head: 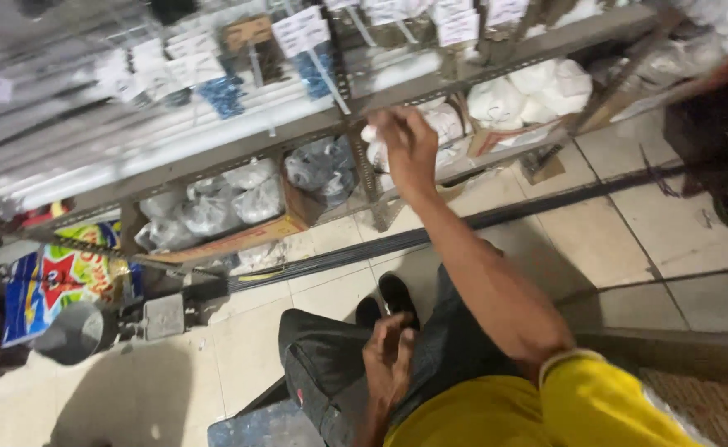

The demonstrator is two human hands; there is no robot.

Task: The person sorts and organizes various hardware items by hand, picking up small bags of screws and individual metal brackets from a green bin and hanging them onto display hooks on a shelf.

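Head view – right hand (409, 149) is stretched out to the metal shelf rack (314, 128), at the rail of the rack's middle shelf, just beside the upright post. Fingers curl down against the rail and a white bag (447, 122) right behind it; can't tell whether the grip is pinching the bag or only touching it, the frame is blurred there.

Left hand (389, 360) sits low, well below the rack, over the lap in dark trousers. Fingers loosely bent, nothing visible in them – can't say for sure it's empty.

Progress, judging from this frame only: reach to the rack is made, nothing is lifted clear of the shelf yet. No item sits off the rack near either hand.

Containers, all placed against the rack:
- Middle shelf, right of the post: cardboard box (513, 132) with white tied bags (538, 91).
- Bottom shelf, left of the post: open cardboard tray (240, 240) with clear plastic bags (215, 207), contents greyish, too blurred to identify.
- Top of the rack: hanging packets with white tags (298, 29), some with blue parts (223, 95).
- Left of the rack, on the floor: colourful printed sack (58, 281), grey funnel-shaped part (74, 331) in front of it.
- Along the floor in front of the rack: long dark rods (546, 203).
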